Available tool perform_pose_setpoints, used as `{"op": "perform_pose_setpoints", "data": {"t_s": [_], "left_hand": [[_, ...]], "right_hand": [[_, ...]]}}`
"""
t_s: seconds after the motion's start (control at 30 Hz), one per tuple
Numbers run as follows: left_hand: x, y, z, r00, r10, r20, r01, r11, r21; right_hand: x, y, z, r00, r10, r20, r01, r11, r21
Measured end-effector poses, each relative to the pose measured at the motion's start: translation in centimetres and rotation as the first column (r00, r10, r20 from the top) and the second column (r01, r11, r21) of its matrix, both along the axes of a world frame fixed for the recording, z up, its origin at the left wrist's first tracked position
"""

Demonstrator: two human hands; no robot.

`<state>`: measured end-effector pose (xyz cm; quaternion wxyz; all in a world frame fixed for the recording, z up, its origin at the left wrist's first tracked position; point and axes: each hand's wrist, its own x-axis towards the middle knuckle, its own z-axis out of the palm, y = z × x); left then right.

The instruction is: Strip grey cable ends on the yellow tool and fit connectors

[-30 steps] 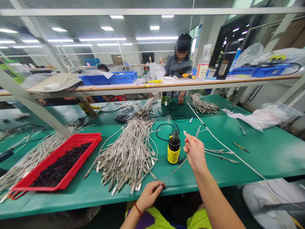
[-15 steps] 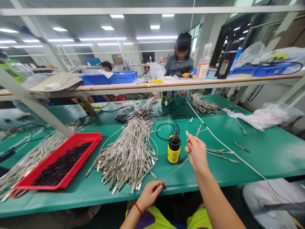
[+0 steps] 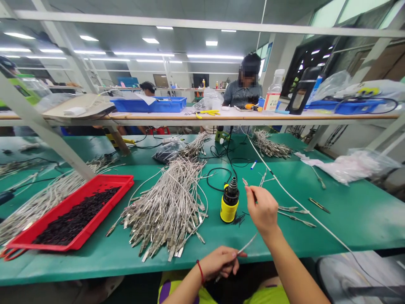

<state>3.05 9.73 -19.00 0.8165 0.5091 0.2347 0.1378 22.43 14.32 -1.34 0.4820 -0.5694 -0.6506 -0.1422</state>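
My left hand (image 3: 221, 262), with a red string on its wrist, pinches a thin grey cable (image 3: 247, 245) at the table's front edge. My right hand (image 3: 263, 207) is closed on a small cable end (image 3: 244, 181) that pokes out above its fingertips, just right of the heat gun. That yellow and black heat gun (image 3: 229, 202) stands upright with its metal nozzle up. Left of it lies a large pile of grey cables (image 3: 171, 202) with metal plugs. Small black pieces (image 3: 239, 218) lie beside the heat gun's base.
A red tray (image 3: 80, 240) of black pieces is at the left. Several loose cables (image 3: 295, 217) lie right of my right hand, near tweezers (image 3: 319, 205). A long white cable (image 3: 284, 181) crosses the table. Behind the shelf (image 3: 190, 120) sits a person (image 3: 243, 90).
My left hand has moved right, its fingers now more curled around the cable. My right hand has shifted slightly down. The view has tilted a little.
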Motion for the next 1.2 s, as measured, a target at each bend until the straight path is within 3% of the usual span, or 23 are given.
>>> {"op": "perform_pose_setpoints", "data": {"t_s": [0.17, 0.33, 0.63, 1.2], "left_hand": [[0.5, 2.0, -0.8, 0.99, 0.029, 0.137, 0.001, 0.977, -0.212], [0.7, 2.2, -1.6, 0.983, 0.034, 0.18, 0.024, 0.951, -0.308], [0.6, 2.0, -1.9, 0.976, 0.069, 0.204, 0.008, 0.935, -0.354], [0.5, 1.7, -2.1, 0.965, 0.095, 0.244, 0.004, 0.926, -0.377]], "right_hand": [[0.6, 1.1, -0.1, 0.988, 0.068, 0.137, -0.064, 0.997, -0.04], [0.6, 1.4, 0.5, 0.979, 0.113, 0.168, -0.101, 0.992, -0.082], [-0.2, 1.8, 1.2, 0.989, 0.126, 0.071, -0.119, 0.988, -0.1], [-0.6, 2.3, 1.0, 0.989, 0.139, 0.052, -0.133, 0.984, -0.119]]}}
